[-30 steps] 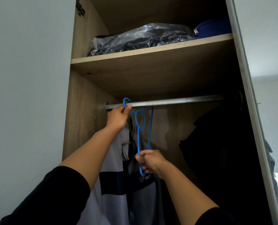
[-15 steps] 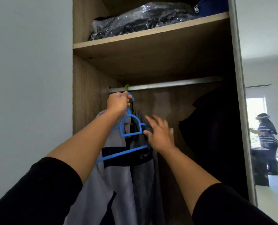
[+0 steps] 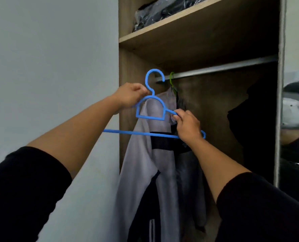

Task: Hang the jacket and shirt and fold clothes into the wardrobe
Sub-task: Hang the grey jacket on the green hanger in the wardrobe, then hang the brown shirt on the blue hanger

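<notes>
Hanger (image 3: 150, 109), bright blue plastic and bare of any garment, is held up in front of the open wardrobe (image 3: 126, 70), its hook free of the metal rail (image 3: 223, 67) and level with the rail's left end. The person's left hand (image 3: 129, 97) pinches the neck just below the hook; the right hand (image 3: 187, 125) is curled around the right shoulder arm, near where it meets the lower bar. It looks light and thin, stiff enough to keep its shape but likely to flex if squeezed hard, and smooth enough to slip, so the neck and one shoulder are sensible places to hold. Behind it a soft grey jacket (image 3: 145, 163) with a dark band hangs limp from a green hanger (image 3: 171, 79) on the rail. Dark clothes (image 3: 260, 110) hang further right, and a plastic-wrapped bundle (image 3: 155, 13) lies on the shelf (image 3: 189, 20) above.
</notes>
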Motion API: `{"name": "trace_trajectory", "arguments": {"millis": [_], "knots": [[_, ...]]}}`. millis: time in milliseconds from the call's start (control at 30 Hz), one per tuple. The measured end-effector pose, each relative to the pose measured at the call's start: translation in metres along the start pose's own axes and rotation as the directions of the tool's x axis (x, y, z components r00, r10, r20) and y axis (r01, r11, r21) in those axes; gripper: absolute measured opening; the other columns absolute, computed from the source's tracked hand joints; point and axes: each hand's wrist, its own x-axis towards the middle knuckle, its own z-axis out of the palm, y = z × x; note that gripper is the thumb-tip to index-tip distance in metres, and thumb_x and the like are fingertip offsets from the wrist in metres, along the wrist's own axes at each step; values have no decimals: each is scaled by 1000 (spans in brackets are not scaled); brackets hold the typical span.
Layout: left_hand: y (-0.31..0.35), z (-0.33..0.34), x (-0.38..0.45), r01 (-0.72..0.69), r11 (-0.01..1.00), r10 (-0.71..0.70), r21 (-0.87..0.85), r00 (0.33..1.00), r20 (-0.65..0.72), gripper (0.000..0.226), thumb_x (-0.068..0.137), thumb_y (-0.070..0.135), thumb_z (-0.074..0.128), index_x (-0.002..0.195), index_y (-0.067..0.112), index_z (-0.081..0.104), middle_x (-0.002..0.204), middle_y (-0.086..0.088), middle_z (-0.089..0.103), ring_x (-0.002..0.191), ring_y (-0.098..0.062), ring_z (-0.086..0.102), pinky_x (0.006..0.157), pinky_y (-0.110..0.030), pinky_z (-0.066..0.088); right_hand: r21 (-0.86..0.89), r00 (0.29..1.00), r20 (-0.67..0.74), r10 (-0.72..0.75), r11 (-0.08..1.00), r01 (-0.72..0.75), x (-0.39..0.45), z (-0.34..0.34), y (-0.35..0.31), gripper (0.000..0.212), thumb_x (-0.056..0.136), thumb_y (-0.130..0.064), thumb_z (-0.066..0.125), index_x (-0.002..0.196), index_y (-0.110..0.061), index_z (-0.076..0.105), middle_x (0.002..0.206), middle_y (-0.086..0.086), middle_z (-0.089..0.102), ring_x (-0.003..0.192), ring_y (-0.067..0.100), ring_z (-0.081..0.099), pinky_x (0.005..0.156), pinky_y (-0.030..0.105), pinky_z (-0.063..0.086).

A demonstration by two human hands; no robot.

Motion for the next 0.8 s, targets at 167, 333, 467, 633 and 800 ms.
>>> {"name": "trace_trajectory", "arguments": {"millis": [167, 333, 467, 633, 800], "knots": [[10, -29, -66, 11, 887, 0, 462, 1000, -24, 28, 96, 37, 47, 90, 19, 66, 74, 5, 61, 61, -5, 55, 54, -7, 37, 93, 997, 57, -54, 994, 49, -18, -12, -14, 26, 98, -24, 44, 115, -15, 60, 112, 16, 56, 108, 35, 51, 94, 47, 39], [24, -53, -143, 138, 777, -71, 614, 989, -133, 33, 98, 38, 41, 98, 20, 68, 76, 4, 58, 65, -7, 48, 59, -13, 34, 163, 985, 138, -99, 984, 76, -53, -24, -31, 26, 99, -24, 40, 114, -15, 60, 110, 16, 55, 106, 36, 51, 93, 46, 36], [47, -81, -204, 260, 691, -114, 674, 961, -254, 34, 99, 37, 39, 95, 18, 66, 80, -1, 56, 70, -15, 47, 59, -18, 35, 307, 959, 198, -201, 942, 134, -79, -31, -75, 26, 99, -27, 39, 110, -16, 61, 109, 14, 56, 104, 33, 52, 93, 46, 39], [89, -127, -277, 400, 580, -144, 710, 908, -394, 33, 98, 36, 40, 91, 18, 65, 79, -2, 56, 72, -18, 47, 68, -26, 35, 466, 926, 209, -314, 864, 188, -114, -43, -142, 24, 99, -30, 40, 103, -17, 60, 92, 5, 50, 90, 29, 53, 85, 43, 42], [133, -170, -363, 542, 467, -180, 699, 832, -525, 29, 98, 35, 41, 84, 23, 63, 76, -1, 58, 72, -19, 52, 73, -35, 45, 645, 842, 275, -465, 738, 197, -166, -61, -211, 19, 97, -29, 45, 96, -17, 61, 78, 2, 51, 75, 24, 49, 63, 30, 33]]}}
